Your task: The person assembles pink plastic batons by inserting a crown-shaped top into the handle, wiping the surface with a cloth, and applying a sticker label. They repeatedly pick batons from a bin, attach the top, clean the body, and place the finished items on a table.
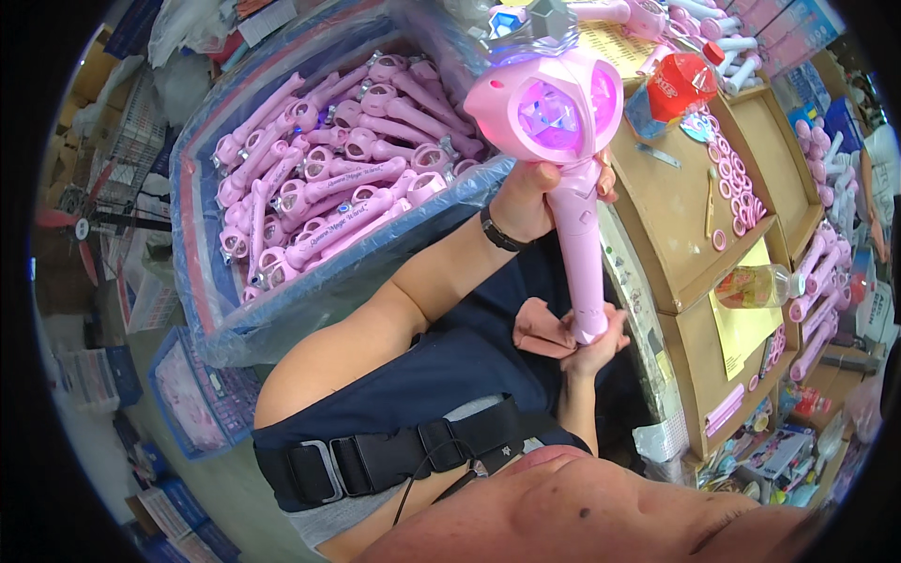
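A pink toy wand [579, 253] is held up in front of me. Its round head [549, 108] glows purple inside and bears a silver crown [530, 36] with a blue gem. My left hand [527, 199], with a dark band at the wrist, is closed around the wand's neck just below the head. Lower down, my right hand [599, 343] grips the bottom end of the handle. A folded dusty-pink piece that looks like cloth [542, 328] sticks out beside that hand; whether the fingers hold it is hidden.
Left of the wand, a large blue bin [338, 300] lined with clear plastic holds many similar wands [357, 174]. On the right is a bench with cardboard trays [657, 253], pink rings [737, 188], a red-labelled bottle [678, 89] and another bottle [755, 285]. A fan [80, 223] stands far left.
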A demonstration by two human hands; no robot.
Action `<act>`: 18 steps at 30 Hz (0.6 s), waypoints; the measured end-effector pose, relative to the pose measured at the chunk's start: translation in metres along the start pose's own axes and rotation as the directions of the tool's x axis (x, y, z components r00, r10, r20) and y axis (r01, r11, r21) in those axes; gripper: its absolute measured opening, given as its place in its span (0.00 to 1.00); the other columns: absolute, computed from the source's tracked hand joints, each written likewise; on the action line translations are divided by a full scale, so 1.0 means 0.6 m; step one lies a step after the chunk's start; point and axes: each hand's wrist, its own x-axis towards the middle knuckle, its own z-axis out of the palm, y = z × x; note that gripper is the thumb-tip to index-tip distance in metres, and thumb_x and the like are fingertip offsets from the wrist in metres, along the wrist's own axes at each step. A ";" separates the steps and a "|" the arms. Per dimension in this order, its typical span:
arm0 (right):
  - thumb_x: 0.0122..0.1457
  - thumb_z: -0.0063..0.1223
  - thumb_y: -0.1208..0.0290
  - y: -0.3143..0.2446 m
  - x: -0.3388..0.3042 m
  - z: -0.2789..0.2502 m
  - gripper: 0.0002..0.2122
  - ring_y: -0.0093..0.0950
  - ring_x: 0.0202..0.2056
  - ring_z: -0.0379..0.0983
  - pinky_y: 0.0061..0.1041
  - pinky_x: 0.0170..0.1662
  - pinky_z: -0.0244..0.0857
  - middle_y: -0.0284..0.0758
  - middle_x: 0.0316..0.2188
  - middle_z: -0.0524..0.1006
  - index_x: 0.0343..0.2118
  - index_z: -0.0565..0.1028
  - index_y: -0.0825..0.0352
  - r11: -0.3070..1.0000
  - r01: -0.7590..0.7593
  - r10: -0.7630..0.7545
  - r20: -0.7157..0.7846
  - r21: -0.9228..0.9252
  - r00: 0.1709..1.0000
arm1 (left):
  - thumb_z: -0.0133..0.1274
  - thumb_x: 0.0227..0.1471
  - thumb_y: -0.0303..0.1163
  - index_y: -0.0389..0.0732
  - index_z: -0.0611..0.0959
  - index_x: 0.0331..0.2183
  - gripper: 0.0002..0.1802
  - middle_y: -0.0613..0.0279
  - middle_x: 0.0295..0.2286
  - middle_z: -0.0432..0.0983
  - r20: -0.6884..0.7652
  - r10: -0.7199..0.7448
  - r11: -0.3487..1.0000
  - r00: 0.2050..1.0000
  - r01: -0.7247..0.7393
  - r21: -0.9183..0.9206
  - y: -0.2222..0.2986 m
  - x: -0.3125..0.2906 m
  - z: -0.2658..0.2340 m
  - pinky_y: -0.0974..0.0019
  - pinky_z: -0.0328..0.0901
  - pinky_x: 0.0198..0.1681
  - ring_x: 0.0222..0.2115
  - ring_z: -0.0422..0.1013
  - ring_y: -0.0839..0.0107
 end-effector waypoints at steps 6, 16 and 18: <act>0.65 0.35 0.54 -0.042 0.013 -0.007 0.21 0.16 0.12 0.59 0.14 0.15 0.51 0.28 0.13 0.65 0.40 0.70 0.71 0.878 -0.303 0.354 0.077 -0.370 0.932 | 0.65 0.42 0.42 0.36 0.71 0.42 0.30 0.59 0.31 0.73 0.063 -0.150 0.980 0.987 0.140 0.140 0.039 0.033 -0.009 0.69 0.68 0.25 0.23 0.72 0.70; 0.59 0.46 0.56 -0.112 0.082 0.120 0.25 0.44 0.56 0.55 0.40 0.60 0.44 0.51 0.51 0.64 0.51 0.64 0.73 0.262 0.752 -0.830 0.257 -0.604 0.495 | 0.63 0.40 0.33 0.34 0.46 0.59 0.54 0.40 0.50 0.63 -0.055 -0.390 0.260 0.919 0.167 0.951 -0.089 -0.048 0.029 0.61 0.61 0.51 0.50 0.65 0.51; 0.58 0.51 0.62 -0.136 0.104 0.132 0.22 0.49 0.60 0.48 0.44 0.62 0.41 0.55 0.56 0.58 0.50 0.67 0.74 0.061 0.798 -0.840 0.401 -0.600 0.366 | 0.61 0.41 0.33 0.35 0.44 0.60 0.54 0.34 0.50 0.61 0.026 -0.277 0.279 0.961 0.055 0.959 -0.089 -0.059 0.024 0.58 0.64 0.48 0.49 0.64 0.43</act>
